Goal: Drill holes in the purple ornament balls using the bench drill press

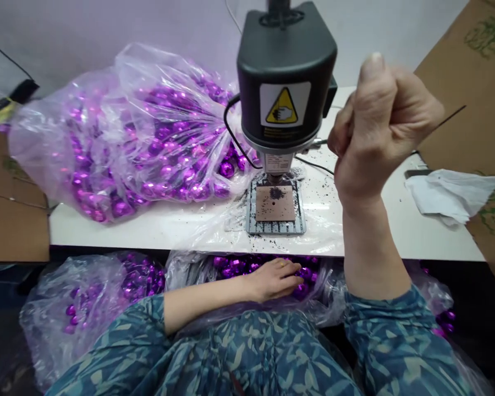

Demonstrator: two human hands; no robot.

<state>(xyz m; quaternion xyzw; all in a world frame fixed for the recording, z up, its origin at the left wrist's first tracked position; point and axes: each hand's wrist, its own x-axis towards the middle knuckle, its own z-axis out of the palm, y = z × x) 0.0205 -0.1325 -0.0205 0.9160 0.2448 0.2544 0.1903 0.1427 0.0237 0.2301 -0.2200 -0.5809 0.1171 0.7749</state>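
My right hand [379, 129] is raised in a fist in front of a black benchtop drill head [286, 71] and is shut on a thin dark metal rod [449, 117], which pokes out on both sides of the fist. Below the drill head sits a grey base fixture [275, 220] holding a brown square plate [275, 203] with a heap of dark shavings on it. My left hand [274, 280] lies low in my lap on shiny purple baubles [300, 291] inside a clear plastic bag [247, 308], with its fingertips on the baubles.
A large clear bag of purple baubles [124, 148] lies on the white table [107, 231] left of the drill. Dark shavings are scattered around the base. A crumpled white tissue [449, 195] lies at the right, and brown cardboard sheets [470, 71] stand beyond the table edges.
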